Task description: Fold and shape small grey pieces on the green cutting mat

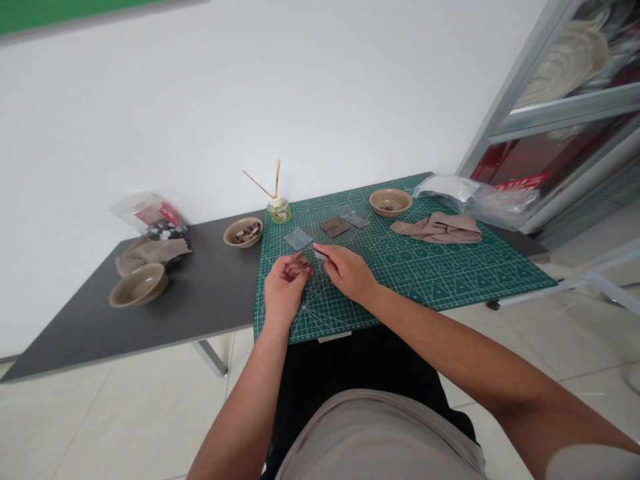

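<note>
The hands are close together, low over a green cutting mat (425, 280). The right hand (347, 270) pinches a small pale chip (319, 254) between thumb and forefinger. The left hand (285, 290) lies half curled with its palm turned up, and something dark may sit at its fingers (301, 268), but I cannot tell whether it grips anything. The chip is held just above the mat, near a blue-grey square (299, 239); a brown square (335, 227) and a grey square (356, 219) lie farther along the mat. With a piece this small, a light fingertip hold on its edges and low wrists should give the steadiest control. On the dark tabletop (150, 313), a bowl of brown fragments (243, 232) stands beside the mat. The fingers hide most of the chip's shape, and the contents of the tan bowl (391, 202) on the mat are too small to make out.
</note>
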The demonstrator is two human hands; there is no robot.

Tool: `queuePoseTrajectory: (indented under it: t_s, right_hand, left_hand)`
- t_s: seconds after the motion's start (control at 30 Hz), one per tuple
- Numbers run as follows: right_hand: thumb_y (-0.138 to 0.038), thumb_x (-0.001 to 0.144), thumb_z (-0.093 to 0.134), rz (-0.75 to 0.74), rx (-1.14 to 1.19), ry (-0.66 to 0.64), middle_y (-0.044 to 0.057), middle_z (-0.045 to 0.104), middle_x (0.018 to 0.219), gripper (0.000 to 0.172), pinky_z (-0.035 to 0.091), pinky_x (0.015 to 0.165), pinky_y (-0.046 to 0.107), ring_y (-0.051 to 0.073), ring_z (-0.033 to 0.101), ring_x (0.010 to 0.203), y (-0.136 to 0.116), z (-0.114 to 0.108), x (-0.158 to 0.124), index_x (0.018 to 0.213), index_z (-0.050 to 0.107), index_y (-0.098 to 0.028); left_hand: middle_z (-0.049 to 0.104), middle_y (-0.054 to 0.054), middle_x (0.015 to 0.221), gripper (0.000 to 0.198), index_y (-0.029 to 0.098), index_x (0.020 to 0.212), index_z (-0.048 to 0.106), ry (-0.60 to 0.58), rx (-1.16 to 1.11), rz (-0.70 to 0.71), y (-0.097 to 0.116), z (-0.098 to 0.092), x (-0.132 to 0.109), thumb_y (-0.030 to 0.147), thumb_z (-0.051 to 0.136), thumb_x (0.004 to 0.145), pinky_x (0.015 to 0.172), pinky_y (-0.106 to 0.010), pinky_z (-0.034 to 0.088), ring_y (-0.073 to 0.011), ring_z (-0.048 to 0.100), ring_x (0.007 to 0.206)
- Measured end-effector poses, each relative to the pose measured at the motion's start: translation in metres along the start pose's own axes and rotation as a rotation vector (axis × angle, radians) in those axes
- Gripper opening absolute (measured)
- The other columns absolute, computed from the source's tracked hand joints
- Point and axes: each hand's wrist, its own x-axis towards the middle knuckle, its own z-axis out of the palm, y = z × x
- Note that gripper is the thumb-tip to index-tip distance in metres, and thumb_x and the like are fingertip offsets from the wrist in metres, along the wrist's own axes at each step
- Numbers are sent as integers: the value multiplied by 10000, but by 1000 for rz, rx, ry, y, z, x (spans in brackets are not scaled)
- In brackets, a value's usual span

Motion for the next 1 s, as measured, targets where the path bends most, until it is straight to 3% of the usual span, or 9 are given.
queuePoseTrajectory:
  t_s: [0.1, 0.23, 0.33, 0.57, 0.8, 1.0]
  right_hand:
    - [-80, 934, 406, -93, -16, -13, 93, 690, 1252, 427, 525, 1031, 395, 189, 634, 1185, -2, 0, 0, 1314, 581, -162]
    - [-112, 964, 424, -285, -105, -71, 118, 649, 1327, 381, 519, 1058, 370, 189, 609, 1242, -5, 1, -3, 1297, 608, -133]
    - [-135, 969, 458, -339, -181, -82, 108, 634, 1347, 366, 532, 1045, 351, 188, 612, 1241, -6, 2, -5, 1298, 618, -151]
    - [-130, 968, 464, -226, -237, -65, 125, 659, 1302, 380, 597, 927, 323, 202, 687, 1121, -4, 4, -6, 1323, 600, -124]
    - [-106, 972, 445, -364, -178, -74, 118, 616, 1364, 383, 532, 1046, 346, 188, 607, 1248, -6, 5, -6, 1319, 604, -139]
    - [-116, 963, 454, -234, -214, -46, 135, 678, 1271, 389, 608, 902, 333, 207, 700, 1094, -7, 4, -5, 1329, 589, -111]
  left_hand:
    - [697, 5, 743, 230, 195, 892, 615, -19, 44, -28, 3, 0, -1, 327, 721, 737, 694, -303, 558, -152, 683, 686]
    - [627, 39, 608, 147, 198, 700, 559, -11, 274, 86, 11, 0, -4, 252, 669, 781, 581, -221, 460, -102, 585, 567]
    - [589, 55, 570, 151, 205, 669, 533, 24, 294, 121, 13, 0, -5, 186, 641, 772, 525, -206, 414, -89, 530, 515]
    - [695, 11, 679, 194, 207, 745, 543, 1, 59, 23, 4, -1, -4, 295, 716, 759, 648, -281, 523, -157, 670, 632]
    - [511, 79, 535, 179, 195, 643, 516, 29, 237, 130, 4, -4, -4, 165, 662, 743, 486, -196, 337, -68, 436, 476]
    - [658, 30, 669, 166, 200, 721, 559, -16, 92, 85, 6, -1, -5, 258, 711, 752, 643, -247, 490, -125, 629, 636]
